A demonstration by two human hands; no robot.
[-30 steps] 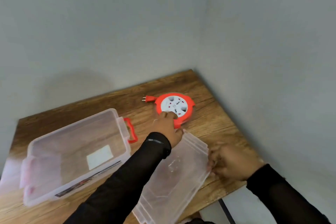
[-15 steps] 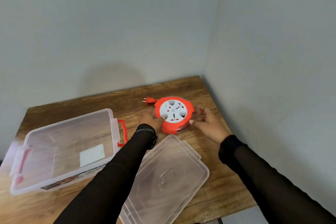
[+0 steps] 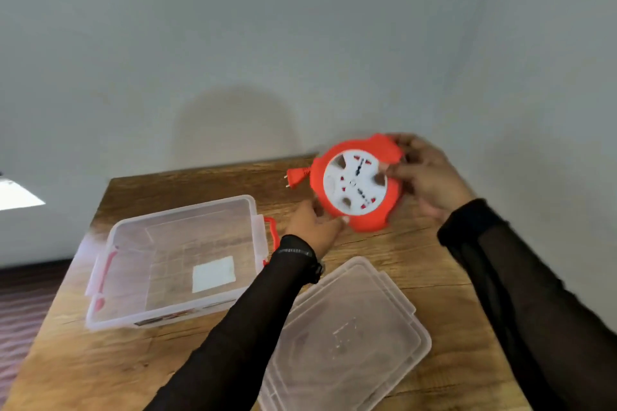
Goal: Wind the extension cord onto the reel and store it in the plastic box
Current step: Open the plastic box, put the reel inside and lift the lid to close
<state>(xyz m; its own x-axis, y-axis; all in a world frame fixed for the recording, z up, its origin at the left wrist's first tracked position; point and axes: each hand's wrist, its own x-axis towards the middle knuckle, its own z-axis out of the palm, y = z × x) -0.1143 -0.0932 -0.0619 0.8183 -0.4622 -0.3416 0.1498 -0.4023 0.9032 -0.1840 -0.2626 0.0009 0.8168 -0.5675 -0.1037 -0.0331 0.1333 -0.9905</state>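
Both hands hold the round orange-and-white cord reel [image 3: 355, 182] tilted above the wooden worktop [image 3: 384, 253] at centre right. The left hand [image 3: 314, 227] pinches its lower rim, while the right hand [image 3: 430, 177] has fingers curled round its right edge. The cord looks wound, with only the orange plug [image 3: 295, 175] protruding. Left to do, I judge: placing it in the clear plastic box [image 3: 180, 260], open at lower left.

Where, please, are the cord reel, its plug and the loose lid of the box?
cord reel [image 3: 354, 184]: head view, white socket face.
plug [image 3: 295, 177]: head view, orange plug body.
lid [image 3: 347, 337]: head view, clear flat centre panel.
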